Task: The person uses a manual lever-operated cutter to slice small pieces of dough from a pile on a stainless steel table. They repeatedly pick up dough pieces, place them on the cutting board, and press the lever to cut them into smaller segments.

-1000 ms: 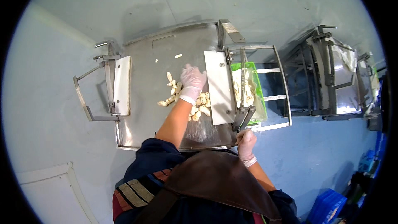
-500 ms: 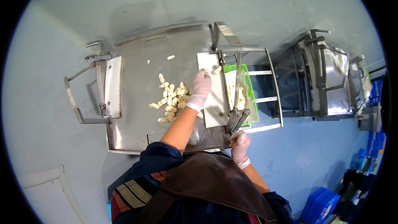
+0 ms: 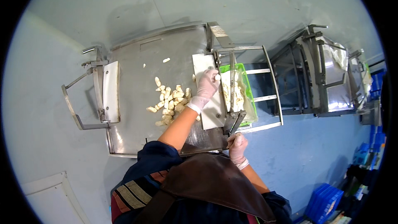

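On a stainless steel worktop (image 3: 137, 79) lies a loose pile of pale, stubby food pieces (image 3: 168, 99), with two small bits above it. My left hand (image 3: 206, 84), in a clear glove, is closed on one pale piece (image 3: 217, 77) at the white board (image 3: 213, 118) of the right-hand cutting device, beside its blade bracket. My gloved right hand (image 3: 237, 144) is closed round the lower end of that device's metal lever (image 3: 232, 122). Just beyond the board, a green crate (image 3: 250, 99) with a liner holds pale slices, under a long spring (image 3: 232, 81).
A second cutting device with a white board (image 3: 111, 91) is on the worktop's left. A metal rack (image 3: 271, 70) surrounds the green crate. More steel machines (image 3: 331, 87) stand at the right wall, and blue crates (image 3: 323, 201) sit at the lower right.
My left hand has moved from the pile rightward onto the white board, now with a piece in its fingers. My right hand has stayed on the lever; the view has shifted slightly.
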The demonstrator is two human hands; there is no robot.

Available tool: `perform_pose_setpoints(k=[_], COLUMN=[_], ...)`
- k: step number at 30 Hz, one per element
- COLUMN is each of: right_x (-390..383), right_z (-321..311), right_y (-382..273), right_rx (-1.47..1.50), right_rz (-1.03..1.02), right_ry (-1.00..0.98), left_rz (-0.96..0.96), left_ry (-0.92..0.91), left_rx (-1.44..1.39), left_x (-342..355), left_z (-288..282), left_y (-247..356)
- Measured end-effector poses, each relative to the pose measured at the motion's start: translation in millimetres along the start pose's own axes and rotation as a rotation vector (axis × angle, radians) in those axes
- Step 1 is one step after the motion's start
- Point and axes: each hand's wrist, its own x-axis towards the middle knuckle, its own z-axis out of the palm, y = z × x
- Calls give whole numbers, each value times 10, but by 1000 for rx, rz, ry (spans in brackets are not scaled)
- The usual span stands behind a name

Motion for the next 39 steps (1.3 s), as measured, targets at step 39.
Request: perform_pose_setpoints(k=[39], right_x=[-14], right_z=[13], right_y=[-248], right_rx=[-3], right_rz=[79], right_ry=[3], left_rz=[-177], left_ry=[33], left_rx=[104], left_x=[-144], left_z=[77], left_y=[-146])
